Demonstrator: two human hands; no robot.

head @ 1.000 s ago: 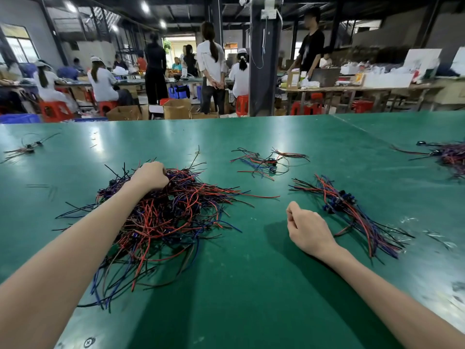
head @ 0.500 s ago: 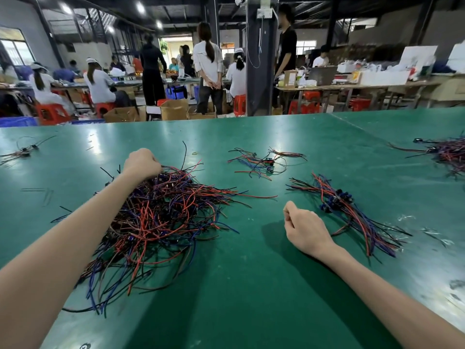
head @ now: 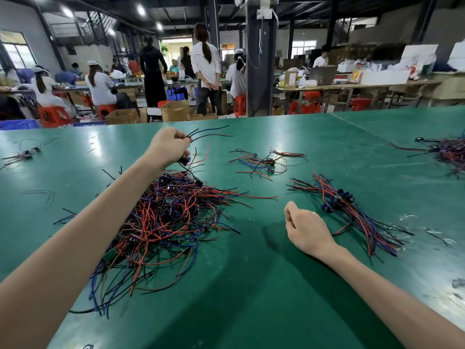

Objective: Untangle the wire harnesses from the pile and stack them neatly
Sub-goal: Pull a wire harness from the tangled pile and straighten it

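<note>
Upper left of the frame: a small cluster (head: pixel 24 154) of wires is noted on the table (head: pixel 251 298), well apart from the work.

Left of centre: the pile (head: pixel 171 217) of red, blue and black harnesses is found tangled and spread toward the lower left. A second ago the left hand (head: pixel 167 147) was pressed down into the far edge of this pile. It is now recorded raised above that edge, fingers curled round one harness (head: pixel 192 139). Its free wires fan toward the upper right, and its dark connector hangs just under the hand. Thin strands are seen running from the connector down to the pile, so the harness is judged lifted but not yet fully freed.

Centre: a loose cluster (head: pixel 264 162) lies beyond the pile and is not touched.

Right of centre: the right hand (head: pixel 305 227) is unchanged, resting on the table between pile and stack, fingers loosely curled, nothing held.

Right: the stack (head: pixel 352 210) of sorted harnesses lies with connectors grouped and wires trailing toward the lower right. A further heap (head: pixel 448 152) sits at the right edge of the frame.

Assessment: one extraction is in hand, and most of the pile remains unsorted. Snagging on the trailing strands is the likely fault when the harness is drawn clear toward the stack.
</note>
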